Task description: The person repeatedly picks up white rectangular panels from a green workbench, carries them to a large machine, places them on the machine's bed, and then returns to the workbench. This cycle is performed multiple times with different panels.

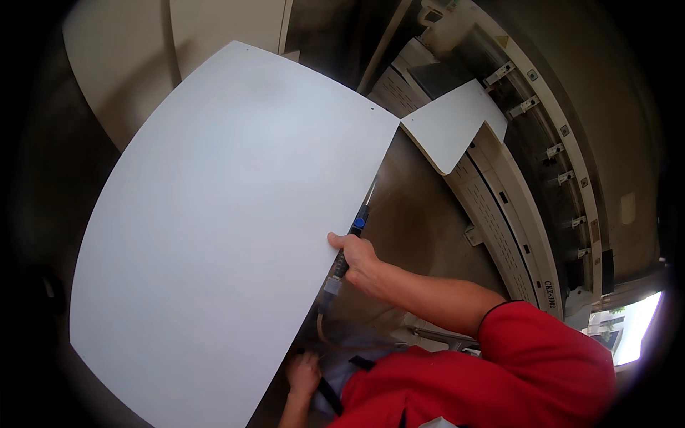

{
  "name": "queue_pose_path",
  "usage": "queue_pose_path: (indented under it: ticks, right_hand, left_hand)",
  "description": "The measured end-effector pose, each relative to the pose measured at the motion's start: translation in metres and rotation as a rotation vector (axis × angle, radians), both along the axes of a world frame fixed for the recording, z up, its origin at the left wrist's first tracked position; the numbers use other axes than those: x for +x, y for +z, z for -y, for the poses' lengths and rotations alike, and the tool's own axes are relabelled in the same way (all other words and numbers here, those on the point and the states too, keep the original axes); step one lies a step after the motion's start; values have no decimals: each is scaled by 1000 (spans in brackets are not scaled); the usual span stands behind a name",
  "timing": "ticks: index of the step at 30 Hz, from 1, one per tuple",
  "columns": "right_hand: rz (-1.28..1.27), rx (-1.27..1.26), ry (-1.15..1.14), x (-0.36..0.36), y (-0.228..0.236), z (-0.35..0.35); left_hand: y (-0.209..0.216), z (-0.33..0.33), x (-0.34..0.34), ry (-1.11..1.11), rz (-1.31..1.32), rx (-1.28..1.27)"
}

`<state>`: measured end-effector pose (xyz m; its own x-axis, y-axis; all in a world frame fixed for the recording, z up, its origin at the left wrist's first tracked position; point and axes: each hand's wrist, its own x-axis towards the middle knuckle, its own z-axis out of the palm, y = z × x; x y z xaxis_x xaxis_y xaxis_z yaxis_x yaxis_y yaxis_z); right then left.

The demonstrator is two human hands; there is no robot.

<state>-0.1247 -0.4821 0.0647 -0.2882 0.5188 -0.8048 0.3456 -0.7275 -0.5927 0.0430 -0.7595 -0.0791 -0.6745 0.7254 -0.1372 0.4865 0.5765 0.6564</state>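
A large white panel [214,214] fills the left and middle of the view, with small dark holes near its corners. My right hand [357,260] is closed at the panel's right edge around a black air blow gun [359,221] with a blue part and a thin pale nozzle pointing away from me. The thumb lies on the panel's top face. A hose [320,328] runs from the tool's near end toward my body. Lower down, my left hand [305,372] is closed beside the panel's edge, by something dark; what its fingers hold is hidden.
Beyond the panel's far right corner, a smaller white angled panel [449,125] rests on a long pale machine [499,207] with slotted sides. A rail with several metal clamps [524,105] curves along the right. Tall pale panels [221,25] stand at the back left.
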Motion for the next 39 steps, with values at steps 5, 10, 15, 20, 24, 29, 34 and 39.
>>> queue_pose_path:
  ticks: [5,10,15,20,24,29,34,39]
  right_hand:
    - [27,-46,28,3,-32,-1]
    - [-71,-81,178,27,-22,-25]
    - [-54,100,50,89,57,-164]
    - [106,202,-183,205,102,-307]
    - [97,-49,297,235,115,-301]
    - [15,222,-393,335,71,-427]
    - [5,139,-212,383,61,-503]
    - [-85,178,-367,440,70,-581]
  left_hand:
    - [103,52,15,-80,143,-69]
    - [169,68,-45,32,653,-22]
    - [175,85,-70,-29,1347,54]
    - [181,18,-116,-86,1232,-67]
    - [154,-47,-127,-61,1107,-196]
    - [169,-237,-132,116,1074,170]
    - [124,-438,-119,476,1071,417]
    - [85,-569,-127,651,1009,515]
